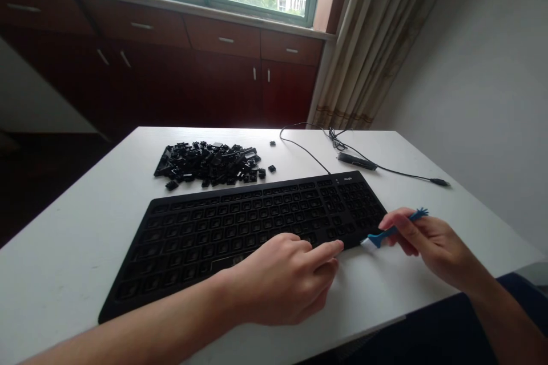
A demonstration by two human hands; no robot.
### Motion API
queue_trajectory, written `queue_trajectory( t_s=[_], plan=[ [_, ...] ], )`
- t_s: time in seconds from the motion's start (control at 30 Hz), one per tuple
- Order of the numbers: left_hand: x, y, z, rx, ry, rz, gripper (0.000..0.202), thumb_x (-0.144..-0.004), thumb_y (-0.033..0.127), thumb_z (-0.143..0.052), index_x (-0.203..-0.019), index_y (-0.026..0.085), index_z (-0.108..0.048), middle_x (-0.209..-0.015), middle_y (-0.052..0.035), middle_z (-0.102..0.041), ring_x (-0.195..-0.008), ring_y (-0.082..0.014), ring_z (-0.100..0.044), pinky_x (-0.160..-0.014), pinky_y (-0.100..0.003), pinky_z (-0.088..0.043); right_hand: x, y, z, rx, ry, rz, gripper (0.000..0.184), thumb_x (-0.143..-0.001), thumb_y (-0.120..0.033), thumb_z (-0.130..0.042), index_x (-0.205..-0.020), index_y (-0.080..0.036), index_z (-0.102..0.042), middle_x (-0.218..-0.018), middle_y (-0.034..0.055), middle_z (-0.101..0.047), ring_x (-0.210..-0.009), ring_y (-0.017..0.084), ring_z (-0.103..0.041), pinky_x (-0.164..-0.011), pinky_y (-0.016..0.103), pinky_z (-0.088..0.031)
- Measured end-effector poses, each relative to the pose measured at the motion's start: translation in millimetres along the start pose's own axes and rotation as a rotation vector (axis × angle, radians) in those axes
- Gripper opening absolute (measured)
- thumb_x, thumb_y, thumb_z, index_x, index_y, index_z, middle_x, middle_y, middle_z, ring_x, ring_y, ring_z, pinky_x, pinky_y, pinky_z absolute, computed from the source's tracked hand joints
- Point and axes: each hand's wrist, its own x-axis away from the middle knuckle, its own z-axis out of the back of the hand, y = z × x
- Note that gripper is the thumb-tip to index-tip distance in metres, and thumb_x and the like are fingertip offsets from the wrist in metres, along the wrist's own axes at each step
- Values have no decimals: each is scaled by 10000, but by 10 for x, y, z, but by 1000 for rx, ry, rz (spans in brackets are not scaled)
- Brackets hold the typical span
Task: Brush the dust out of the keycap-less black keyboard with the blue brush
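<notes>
At the keyboard's (240, 245) near edge, the left hand (278, 279) lies half-curled and empty on the bare key sockets. Just off its right end, the right hand (428, 245) pinches what looks like a blue brush (387, 232). Loose keycaps (209, 162) lie beyond the far edge.

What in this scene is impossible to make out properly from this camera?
All from the head camera:
The left hand covers part of the keyboard.
The right hand hides the middle of the blue tool.
The black keycaps are too small and dark for any lettering to show.
The dark bar by the cable is too small to identify.
</notes>
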Motion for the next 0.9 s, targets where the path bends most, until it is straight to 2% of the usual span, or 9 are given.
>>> queue_trajectory(
  t_s=[0.13,0.2,0.3,0.4,0.47,0.57,0.63,0.8,0.9],
  plan=[
    [5,-3,-8,8,-5,-14,333,-984,273,-446,-1137,156,-716,-1495,-36,-586,-625,-139,-647,-515,-356,-511,157,42,161,566,482,55,450,-993,-590,-485,-1004,-224,-745,-868,95,-748,-866,310,-700,-720,387,-458],
    [7,-3,-15,13,4,-14,332,-981,266,-448,-1136,153,-718,-1489,-36,-590,-618,-137,-644,-511,-356,-511,223,0,202,653,577,85,456,-1015,-568,-439,-1049,-228,-740,-909,94,-758,-828,290,-699,-687,378,-449],
    [5,-3,-25,11,24,-5,335,-982,260,-447,-1145,149,-719,-1473,-39,-605,-611,-142,-646,-514,-365,-520,277,-85,118,433,503,36,410,-1004,-571,-480,-1046,-263,-747,-882,47,-763,-735,221,-674,-656,336,-478],
    [2,-4,-28,8,27,-9,335,-987,266,-447,-1145,153,-719,-1462,-41,-613,-611,-146,-652,-522,-369,-528,243,-74,10,146,300,-42,464,-998,-597,-476,-981,-234,-763,-780,48,-737,-601,183,-597,-515,298,-450],
    [0,-5,-26,10,25,-11,334,-991,264,-443,-1147,156,-718,-1459,-47,-617,-616,-143,-656,-536,-363,-534,197,-7,24,172,297,-71,488,-990,-610,-487,-950,-212,-766,-795,68,-747,-611,194,-607,-521,307,-458],
    [0,-5,-19,15,24,-12,327,-991,261,-448,-1132,149,-720,-1453,-66,-621,-627,-137,-664,-557,-346,-537,151,87,147,483,498,-29,450,-974,-610,-525,-1035,-235,-768,-944,79,-777,-717,230,-664,-646,353,-490],
    [0,-4,-16,12,23,-13,319,-988,259,-455,-1117,145,-723,-1452,-73,-623,-630,-138,-669,-561,-342,-535,144,101,209,507,524,-18,447,-986,-608,-501,-1091,-255,-755,-974,73,-777,-712,229,-668,-660,366,-493],
    [2,-4,-19,18,9,-9,318,-983,261,-462,-1139,157,-719,-1460,-60,-615,-633,-147,-674,-549,-360,-543,112,45,161,229,342,-29,443,-997,-605,-488,-1004,-254,-757,-856,60,-754,-712,215,-657,-619,329,-516],
    [3,-2,-21,19,-2,2,327,-990,265,-452,-1159,165,-714,-1468,-50,-609,-643,-149,-679,-559,-365,-554,52,63,153,198,232,9,441,-1004,-589,-490,-989,-241,-760,-853,67,-750,-726,210,-656,-669,330,-540]
  ],
)
